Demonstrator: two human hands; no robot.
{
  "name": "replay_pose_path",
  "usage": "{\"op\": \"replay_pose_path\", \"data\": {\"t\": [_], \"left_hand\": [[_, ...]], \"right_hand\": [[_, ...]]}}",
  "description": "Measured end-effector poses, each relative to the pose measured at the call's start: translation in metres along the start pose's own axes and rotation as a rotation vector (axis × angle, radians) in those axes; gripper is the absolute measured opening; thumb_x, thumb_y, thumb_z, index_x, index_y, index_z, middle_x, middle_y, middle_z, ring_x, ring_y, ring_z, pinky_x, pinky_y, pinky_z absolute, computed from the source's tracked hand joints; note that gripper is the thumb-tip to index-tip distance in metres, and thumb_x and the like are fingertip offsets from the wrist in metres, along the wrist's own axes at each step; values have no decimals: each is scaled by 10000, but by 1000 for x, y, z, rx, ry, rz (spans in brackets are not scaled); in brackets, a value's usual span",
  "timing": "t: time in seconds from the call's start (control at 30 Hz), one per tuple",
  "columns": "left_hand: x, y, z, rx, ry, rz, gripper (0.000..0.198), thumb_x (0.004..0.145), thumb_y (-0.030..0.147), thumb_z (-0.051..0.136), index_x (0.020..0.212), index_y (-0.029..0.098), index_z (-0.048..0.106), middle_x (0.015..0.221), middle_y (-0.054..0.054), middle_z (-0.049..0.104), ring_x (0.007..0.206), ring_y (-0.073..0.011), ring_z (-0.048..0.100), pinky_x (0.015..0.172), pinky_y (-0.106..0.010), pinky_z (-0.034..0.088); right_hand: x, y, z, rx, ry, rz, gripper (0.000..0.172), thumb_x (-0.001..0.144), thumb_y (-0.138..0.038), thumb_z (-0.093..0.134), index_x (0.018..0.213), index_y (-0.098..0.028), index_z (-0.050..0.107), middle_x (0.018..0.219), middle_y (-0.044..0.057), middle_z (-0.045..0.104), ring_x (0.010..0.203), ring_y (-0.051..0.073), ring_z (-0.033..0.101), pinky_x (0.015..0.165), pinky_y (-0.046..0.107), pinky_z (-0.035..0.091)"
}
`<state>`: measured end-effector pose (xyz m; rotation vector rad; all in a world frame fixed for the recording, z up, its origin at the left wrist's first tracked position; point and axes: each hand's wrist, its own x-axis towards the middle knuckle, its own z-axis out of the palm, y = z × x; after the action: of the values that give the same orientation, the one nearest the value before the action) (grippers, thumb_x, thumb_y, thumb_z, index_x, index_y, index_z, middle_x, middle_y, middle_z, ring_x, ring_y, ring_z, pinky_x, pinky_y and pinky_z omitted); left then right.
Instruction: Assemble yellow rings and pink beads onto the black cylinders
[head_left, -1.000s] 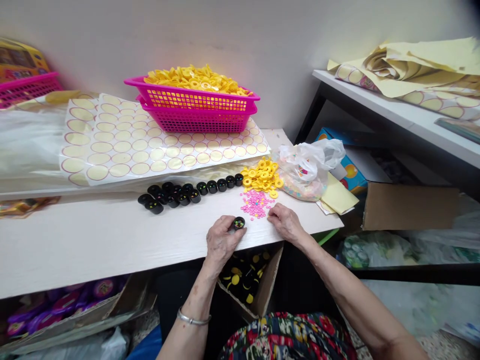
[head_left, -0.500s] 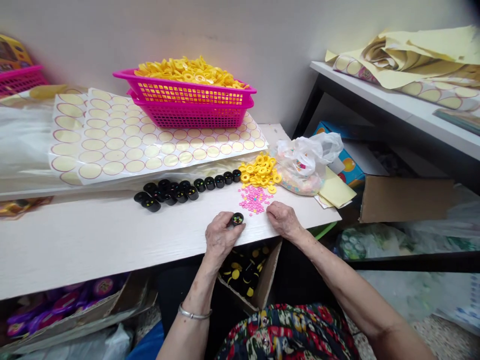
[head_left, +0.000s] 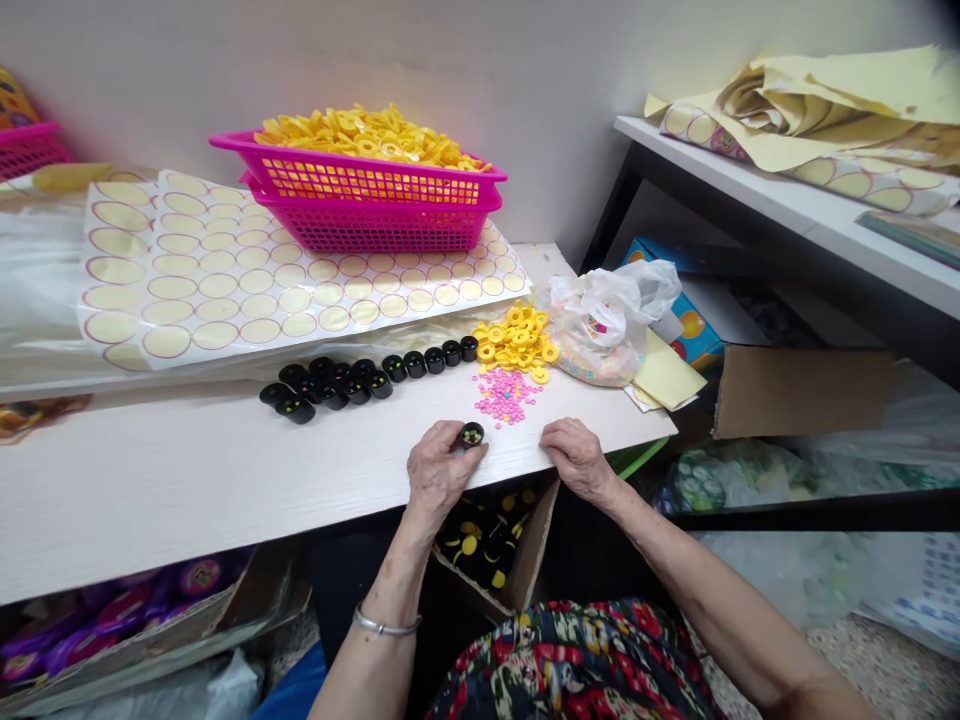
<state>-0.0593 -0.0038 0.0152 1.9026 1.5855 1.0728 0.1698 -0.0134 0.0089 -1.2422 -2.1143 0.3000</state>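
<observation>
My left hand (head_left: 437, 470) is closed around a small round black cup (head_left: 472, 435), its mouth facing up, with small coloured pieces inside. Close to the table's front edge, my right hand (head_left: 577, 455) has its fingers curled together; whatever they hold, if anything, is hidden. Between and beyond the hands lies a loose scatter of small pink pieces (head_left: 504, 398), a few in other colours. Behind it is a heap of yellow plastic rings (head_left: 516, 340). More black cups (head_left: 330, 385) stand in a cluster to the left, with a row running toward the rings.
Stacked pink baskets (head_left: 375, 215) full of yellow rings sit on sticker sheets (head_left: 247, 290) at the back. A knotted plastic bag (head_left: 600, 330) lies right of the heap. Below the table edge, a cardboard box (head_left: 534, 555) holds black and yellow parts. A shelf (head_left: 795, 215) stands at right.
My right hand has drawn slightly right and toward me, away from the pink pieces. My left hand keeps the black cup in nearly the same spot. The whole view has shifted a little.
</observation>
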Motion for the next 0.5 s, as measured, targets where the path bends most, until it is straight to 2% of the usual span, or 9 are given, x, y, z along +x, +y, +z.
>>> {"op": "replay_pose_path", "data": {"t": [0.1,0.23,0.33,0.5], "left_hand": [[0,-1,0,-5,6,-4,146,691,301,638,793,199,615,737,13,560,683,-124,508,602,-224,378],[0,-1,1,-26,18,-2,158,691,301,641,812,202,616,736,17,557,662,-117,501,603,-222,381],[0,-1,1,-23,12,-5,156,689,297,646,809,201,615,730,20,552,656,-113,498,600,-221,379],[0,0,1,-19,15,-12,168,689,309,647,819,207,621,735,18,558,659,-117,501,598,-222,379]], "right_hand": [[2,-2,1,-37,26,33,188,787,-97,415,718,-190,563,734,36,593,714,153,516,695,294,390],[8,-2,5,-296,77,-19,269,828,-86,355,678,-171,563,746,77,571,697,177,446,668,310,365],[12,-2,6,-428,1,-135,327,854,-79,317,653,-162,562,706,90,526,705,197,402,678,329,363],[11,-7,3,-379,-130,-314,315,869,-80,316,723,-154,585,723,97,504,751,212,407,789,388,393]]}}
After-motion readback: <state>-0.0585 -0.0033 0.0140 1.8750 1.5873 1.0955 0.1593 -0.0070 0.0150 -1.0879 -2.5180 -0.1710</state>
